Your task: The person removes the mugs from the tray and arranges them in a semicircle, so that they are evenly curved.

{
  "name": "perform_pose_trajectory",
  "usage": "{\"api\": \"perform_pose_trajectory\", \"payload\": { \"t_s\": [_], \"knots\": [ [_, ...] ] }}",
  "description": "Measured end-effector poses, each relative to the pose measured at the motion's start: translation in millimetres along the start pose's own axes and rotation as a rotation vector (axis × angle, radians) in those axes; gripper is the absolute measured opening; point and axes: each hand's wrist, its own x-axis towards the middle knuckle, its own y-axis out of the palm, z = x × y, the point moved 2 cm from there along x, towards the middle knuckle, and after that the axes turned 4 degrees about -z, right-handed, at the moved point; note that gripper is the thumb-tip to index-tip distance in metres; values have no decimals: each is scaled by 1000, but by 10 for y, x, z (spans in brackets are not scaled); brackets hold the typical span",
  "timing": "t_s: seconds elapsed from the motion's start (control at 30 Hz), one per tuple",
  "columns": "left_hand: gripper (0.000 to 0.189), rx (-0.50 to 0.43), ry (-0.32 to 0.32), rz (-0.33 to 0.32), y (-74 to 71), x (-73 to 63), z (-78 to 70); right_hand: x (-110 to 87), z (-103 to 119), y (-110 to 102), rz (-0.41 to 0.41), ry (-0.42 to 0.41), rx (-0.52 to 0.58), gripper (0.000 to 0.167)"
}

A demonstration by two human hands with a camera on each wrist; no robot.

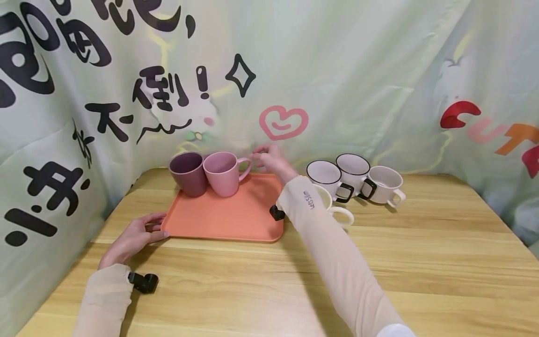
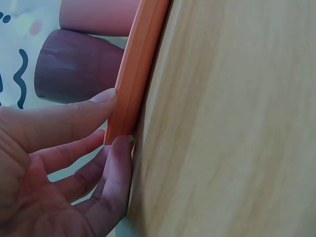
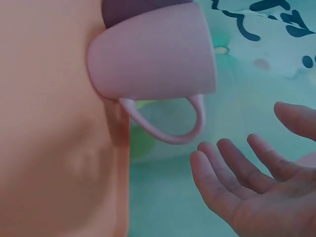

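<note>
An orange tray lies on the wooden table, and my left hand pinches its near left corner. In the left wrist view the thumb rests on the rim with a finger below it. At the tray's far left stand a dark purple cup and a pink mug, side by side and upright. The pink mug's handle points right. Just right of that handle, apart from it, my right hand holds nothing; its fingers are loosely extended in the right wrist view.
Right of the tray stand two white mugs with black rims, one nearer and one behind, plus a plain pale mug. A cream mug is partly hidden by my right sleeve. A printed curtain hangs behind the table.
</note>
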Motion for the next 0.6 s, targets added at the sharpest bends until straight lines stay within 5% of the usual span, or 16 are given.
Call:
{"api": "perform_pose_trajectory", "payload": {
  "t_s": [0.6],
  "knots": [
    [66,-7,-4,2,7,24,6,129,-174,182,46,-56,-63,54]
  ]
}}
